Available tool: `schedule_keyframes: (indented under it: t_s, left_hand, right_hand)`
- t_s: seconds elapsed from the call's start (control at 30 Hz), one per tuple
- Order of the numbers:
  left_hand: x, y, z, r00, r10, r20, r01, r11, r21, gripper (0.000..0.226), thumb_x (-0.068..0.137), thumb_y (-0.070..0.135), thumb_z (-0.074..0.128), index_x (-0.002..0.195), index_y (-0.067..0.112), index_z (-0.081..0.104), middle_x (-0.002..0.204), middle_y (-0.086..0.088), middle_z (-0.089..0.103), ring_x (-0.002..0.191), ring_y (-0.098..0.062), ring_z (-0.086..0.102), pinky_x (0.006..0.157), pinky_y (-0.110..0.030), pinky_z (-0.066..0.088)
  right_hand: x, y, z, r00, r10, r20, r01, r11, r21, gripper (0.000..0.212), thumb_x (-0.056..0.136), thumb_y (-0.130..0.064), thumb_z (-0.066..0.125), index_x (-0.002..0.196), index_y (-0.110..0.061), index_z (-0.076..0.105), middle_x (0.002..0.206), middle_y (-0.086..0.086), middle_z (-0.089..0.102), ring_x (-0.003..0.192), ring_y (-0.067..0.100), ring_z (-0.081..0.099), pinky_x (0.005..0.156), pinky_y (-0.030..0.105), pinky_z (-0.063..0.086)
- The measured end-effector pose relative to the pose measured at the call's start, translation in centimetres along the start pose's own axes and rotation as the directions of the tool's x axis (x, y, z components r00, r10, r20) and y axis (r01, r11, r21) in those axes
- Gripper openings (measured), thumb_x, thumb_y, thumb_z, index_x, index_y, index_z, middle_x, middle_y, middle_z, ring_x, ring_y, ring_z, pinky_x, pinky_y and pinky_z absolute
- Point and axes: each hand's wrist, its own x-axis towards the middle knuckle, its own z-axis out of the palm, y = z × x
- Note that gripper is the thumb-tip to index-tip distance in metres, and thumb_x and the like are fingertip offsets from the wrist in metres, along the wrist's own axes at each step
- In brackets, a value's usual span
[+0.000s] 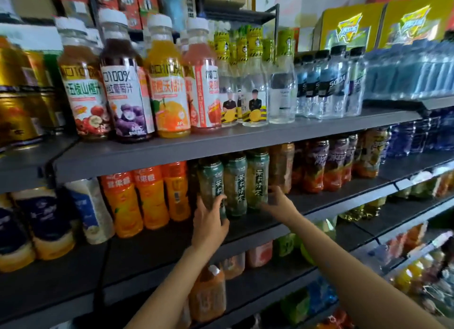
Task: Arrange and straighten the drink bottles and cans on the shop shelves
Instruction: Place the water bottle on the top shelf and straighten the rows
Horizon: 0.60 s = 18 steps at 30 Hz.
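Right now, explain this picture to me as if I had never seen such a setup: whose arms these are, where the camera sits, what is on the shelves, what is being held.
There is no machine here. A person wears one wide-angle camera on the head, so you look forward and down along their own bare arms at shop shelves. The left hand has its fingers curled round the leftmost green tea bottle on the middle shelf. The right hand grips the rightmost green tea bottle; a third one stands between them, untouched. Left of these stand orange drink bottles. The shelf above carries white-capped juice bottles and clear soda water bottles. Lower shelves hold more drinks, too blurred to name.
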Motion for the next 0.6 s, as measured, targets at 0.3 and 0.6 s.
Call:
schedule_keyframes:
  t_s: [0.3,0.6]
  left_hand:
    - [-0.1,3.3,3.9,0.947,-0.224,-0.230,0.224,0.974,-0.028,0.063,0.086,0.003,0.056,0.135,0.035,0.035,0.153,-0.015,0.002,0.142,-0.031,0.010,0.112,-0.034,0.022]
    - [-2.0,6.8,4.8,0.875,-0.451,-0.178,0.461,0.887,0.020,0.062,0.092,0.012,0.050,0.145,0.029,0.021,0.153,-0.008,0.014,0.112,-0.028,0.053,0.081,-0.028,0.044]
  right_hand:
    - [4.9,4.7,-1.7,0.924,-0.220,0.313,0.221,0.975,0.033,0.085,0.087,-0.022,0.065,0.149,-0.020,0.007,0.137,0.007,0.048,0.120,0.024,0.051,0.096,0.032,0.044]
    - [5.0,5.4,-5.4,0.785,-0.439,0.437,0.432,0.894,0.123,0.077,0.088,-0.014,0.063,0.147,-0.024,0.015,0.140,0.003,0.044,0.091,0.024,0.066,0.075,0.034,0.052]
